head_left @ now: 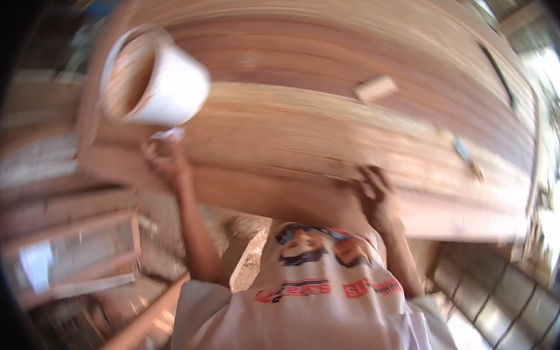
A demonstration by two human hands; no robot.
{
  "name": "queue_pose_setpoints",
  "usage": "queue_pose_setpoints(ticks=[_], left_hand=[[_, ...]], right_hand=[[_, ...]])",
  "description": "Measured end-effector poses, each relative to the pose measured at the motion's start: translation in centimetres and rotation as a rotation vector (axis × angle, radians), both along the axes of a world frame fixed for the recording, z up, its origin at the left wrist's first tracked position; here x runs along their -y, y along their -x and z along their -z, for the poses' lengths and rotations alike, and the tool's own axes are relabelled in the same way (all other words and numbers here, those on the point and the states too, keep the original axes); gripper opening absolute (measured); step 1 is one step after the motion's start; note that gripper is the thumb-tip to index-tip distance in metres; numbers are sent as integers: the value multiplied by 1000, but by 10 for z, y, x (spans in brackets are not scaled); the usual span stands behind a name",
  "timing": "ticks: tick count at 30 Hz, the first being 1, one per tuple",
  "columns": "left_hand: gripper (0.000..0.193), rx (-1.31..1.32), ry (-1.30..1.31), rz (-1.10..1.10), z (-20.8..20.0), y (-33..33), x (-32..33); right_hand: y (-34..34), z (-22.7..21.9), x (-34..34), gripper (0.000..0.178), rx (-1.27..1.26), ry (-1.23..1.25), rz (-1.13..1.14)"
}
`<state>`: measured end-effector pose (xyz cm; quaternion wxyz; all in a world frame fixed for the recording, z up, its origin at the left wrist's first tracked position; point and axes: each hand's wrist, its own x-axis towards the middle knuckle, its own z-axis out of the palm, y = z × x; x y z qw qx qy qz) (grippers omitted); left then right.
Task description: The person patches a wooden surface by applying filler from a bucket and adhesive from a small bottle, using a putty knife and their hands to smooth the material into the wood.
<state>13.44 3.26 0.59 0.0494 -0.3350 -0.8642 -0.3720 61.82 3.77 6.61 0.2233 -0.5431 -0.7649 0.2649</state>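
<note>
My left hand [167, 162] is bent at the wrist beside a white bucket [175, 85], its fingers curled round a small white scrap [170, 135] that looks like cloth or paper. Motion blur hides the scrap's exact kind. The bucket is tilted in view, its wide mouth showing a brownish, stained inside. At the near edge of a large wooden panel [276, 111], my right hand [376, 191] has its fingers bent but apart, over the wood, and nothing shows in them.
A small pale wood block [376, 89] and a slim brush-like tool [469, 158] lie on the panel to the right. Farther right is a dark thin strip [497, 75]. A wooden frame [73, 255] stands at lower left, and floor tiles [492, 290] show at lower right.
</note>
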Motion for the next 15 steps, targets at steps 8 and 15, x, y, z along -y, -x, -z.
queue_pose_setpoints(ticks=[8,15], left_hand=[[39,126,-49,147,7,26,-19],[31,383,-46,899,-52,-195,11]], right_hand=[[46,10,27,35,-126,-88,-219],[18,-10,31,50,-282,324,-119]])
